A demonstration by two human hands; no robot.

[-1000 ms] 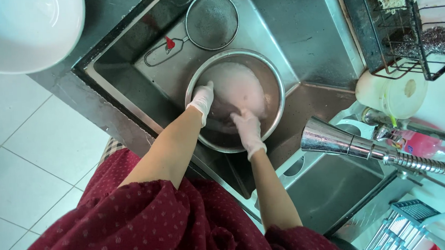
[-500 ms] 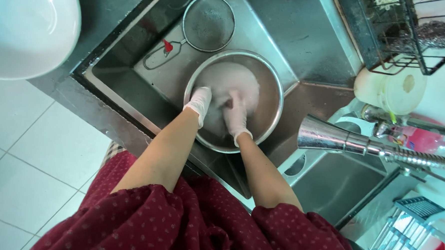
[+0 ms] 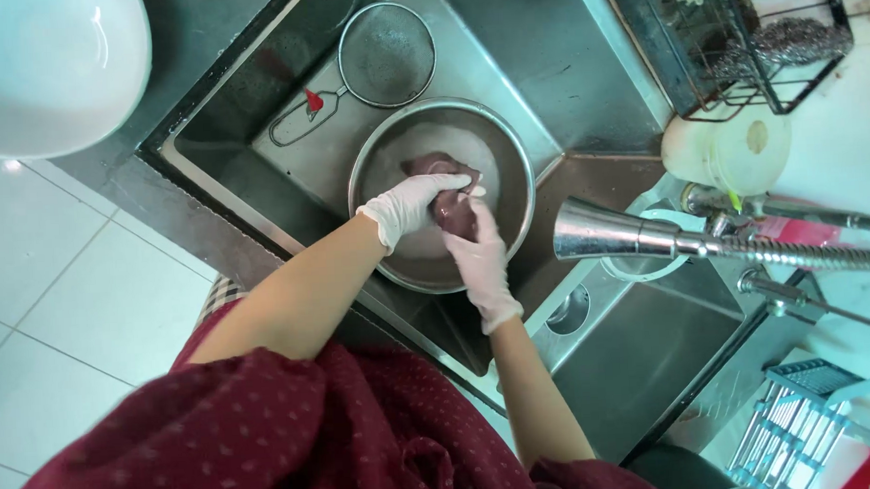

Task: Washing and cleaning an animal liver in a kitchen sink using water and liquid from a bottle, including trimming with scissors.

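A round steel bowl (image 3: 521, 162) with cloudy water stands in the steel sink (image 3: 515, 55). Both my hands wear white gloves and meet over the bowl's middle. My left hand (image 3: 409, 205) closes over a dark reddish piece of meat (image 3: 432, 164) from the left. My right hand (image 3: 477, 257) holds the same piece from below, fingers pressed against it. Most of the meat is hidden between the gloves.
A wire mesh strainer (image 3: 386, 53) with a red-tagged handle lies in the sink behind the bowl. A chrome spray faucet (image 3: 601, 232) juts in from the right. A wire rack (image 3: 738, 26), white round container (image 3: 724, 149), second basin (image 3: 645, 353) and large white bowl (image 3: 46, 66) surround the sink.
My hands, apart in the bowl a second ago, have come together and now grip the dark piece of meat between them above the water.
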